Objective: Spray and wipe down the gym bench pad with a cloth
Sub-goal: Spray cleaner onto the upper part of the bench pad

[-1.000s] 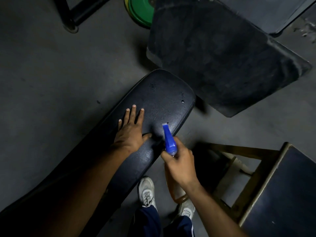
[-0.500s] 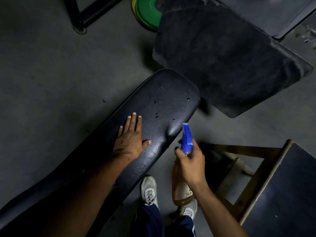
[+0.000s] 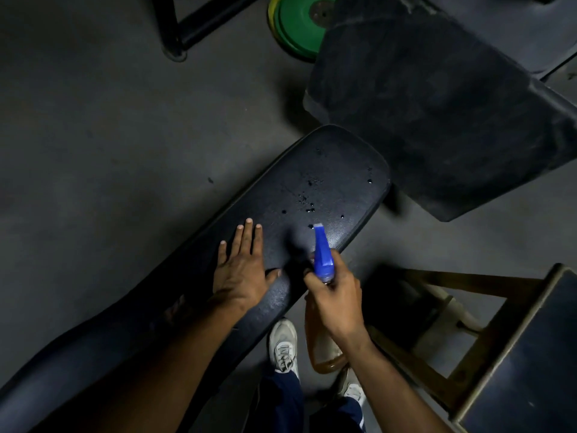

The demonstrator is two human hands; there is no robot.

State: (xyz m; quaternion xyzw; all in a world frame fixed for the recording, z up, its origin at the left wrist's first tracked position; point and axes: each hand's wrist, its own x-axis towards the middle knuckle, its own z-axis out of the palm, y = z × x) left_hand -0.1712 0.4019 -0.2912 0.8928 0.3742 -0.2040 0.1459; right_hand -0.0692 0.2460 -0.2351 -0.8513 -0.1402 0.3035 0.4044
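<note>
A dim gym floor (image 3: 93, 135) of dark grey matting fills the view, seen from above. Across it, from lower left toward the middle, runs the long black bench pad (image 3: 331, 189), its rounded end pointing up and to the right, with a scatter of dark droplets (image 3: 307, 198) lying on the surface near that end. Just beyond that end stands a second, dustier black pad (image 3: 437, 98), tilted and larger in the view. At the lower right is a wooden-framed stool (image 3: 468, 354) with a dark top, well apart from the bench pad's end. At the top edge a green weight plate (image 3: 296, 23) leans by a black metal frame (image 3: 187, 26). The left hand (image 3: 242, 270) lies flat on the bench pad, palm down, fingers stretched forward and close together, thumb out to the side; its grip is spread and pinches nothing. The right hand (image 3: 335, 298) is wrapped around the neck of a spray bottle (image 3: 323, 257), grip pressed together on it, the blue nozzle aimed up over the pad's near edge toward the droplets; the amber body of the bottle hangs below the hand, beside the bench. Under the arms are two white shoes (image 3: 283, 345) and dark blue trouser legs.
</note>
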